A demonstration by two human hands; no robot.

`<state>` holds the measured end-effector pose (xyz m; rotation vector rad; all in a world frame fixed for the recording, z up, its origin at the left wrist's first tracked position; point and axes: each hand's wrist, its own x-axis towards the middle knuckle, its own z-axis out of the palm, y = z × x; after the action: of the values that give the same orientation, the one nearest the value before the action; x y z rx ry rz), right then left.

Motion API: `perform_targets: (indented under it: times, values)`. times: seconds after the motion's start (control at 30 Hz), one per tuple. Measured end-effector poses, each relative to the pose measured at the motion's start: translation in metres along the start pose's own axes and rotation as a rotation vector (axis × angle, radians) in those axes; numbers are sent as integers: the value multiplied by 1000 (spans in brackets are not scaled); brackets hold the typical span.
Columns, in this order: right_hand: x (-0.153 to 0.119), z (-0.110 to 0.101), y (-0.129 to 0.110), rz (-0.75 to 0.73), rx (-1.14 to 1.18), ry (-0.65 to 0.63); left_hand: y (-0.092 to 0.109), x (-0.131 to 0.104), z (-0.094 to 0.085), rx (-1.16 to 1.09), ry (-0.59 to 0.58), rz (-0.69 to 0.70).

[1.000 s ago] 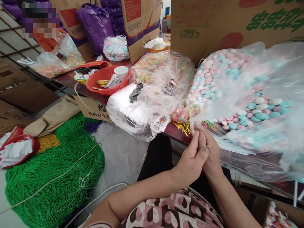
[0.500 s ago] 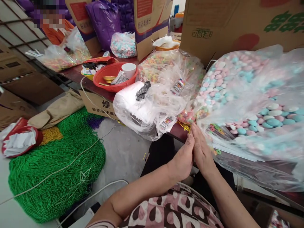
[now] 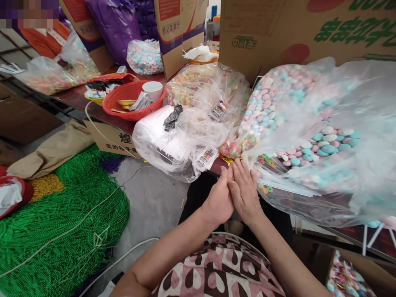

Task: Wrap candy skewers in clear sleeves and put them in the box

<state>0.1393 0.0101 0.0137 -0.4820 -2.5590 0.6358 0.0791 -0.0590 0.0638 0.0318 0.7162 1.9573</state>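
Observation:
My left hand [image 3: 219,201] and my right hand [image 3: 246,194] are pressed together palm to palm at the table's front edge. The fingers of my right hand are stretched out, lying over those of my left, which are mostly hidden. Nothing shows between the palms. Just beyond my fingertips lie gold ties [image 3: 228,159] and a clear bag of colourful small ring candies [image 3: 235,145]. To the right, a large clear bag of pink, white and blue candies [image 3: 266,99] lies open. On the left is a clear bag with white packets [image 3: 154,130].
A red basket [image 3: 108,108] holds a white cup [image 3: 152,90]. Large cartons [image 3: 247,24] stand behind. Green bead strings [image 3: 83,214] cover the floor at left, crossed by a white cord. A box of wrapped sweets [image 3: 348,274] sits low right. Another person [image 3: 43,41] is across the table.
The view has swung right, so the scene sits further left. My right hand has tilted over my left, its fingers now spread across it. No object has visibly been taken up.

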Motion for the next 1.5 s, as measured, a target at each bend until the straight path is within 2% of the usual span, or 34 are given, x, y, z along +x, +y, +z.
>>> perform_targets:
  times: [0.2, 0.27, 0.37, 0.43, 0.5, 0.57, 0.63, 0.7, 0.8, 0.9, 0.93, 1.0, 1.07, 1.17, 1.5]
  values:
    - [-15, -6, -7, -153, 53, -46, 6, 8, -7, 14, 77, -13]
    - [-14, -8, -3, -113, 40, -14, 3, 6, -5, 31, 39, -14]
    - [-7, -12, 11, 33, 37, 61, -5, 1, -1, 81, -59, 10]
    - [-5, -15, 20, 106, 134, 79, -7, 0, -3, 172, -85, 28]
    - [-5, -21, 25, 184, 312, 116, -3, 1, -8, 359, -59, 48]
    - [-8, -27, 24, 298, 483, 190, 5, 4, -16, 619, 23, 100]
    - [-11, -32, 20, 414, 580, 247, 13, 7, -23, 844, 116, 156]
    - [-13, -36, 15, 476, 631, 256, 20, 10, -29, 974, 186, 180]
    - [-15, -38, 10, 498, 664, 243, 31, 19, -38, 1173, 232, 296]
    - [-17, -38, 8, 478, 638, 233, 45, 33, -47, 1632, 241, 508]
    - [-18, -39, 7, 468, 630, 228, 50, 39, -50, 1812, 263, 541]
    - [-19, -39, 5, 451, 648, 209, 58, 49, -55, 2103, 344, 536]
    - [-20, -39, 2, 448, 698, 169, 63, 57, -60, 2259, 421, 498]
    - [-21, -37, -2, 459, 758, 130, 66, 64, -65, 2305, 453, 482]
    - [-23, -27, -8, 467, 846, 58, 81, 80, -79, 2233, 525, 464]
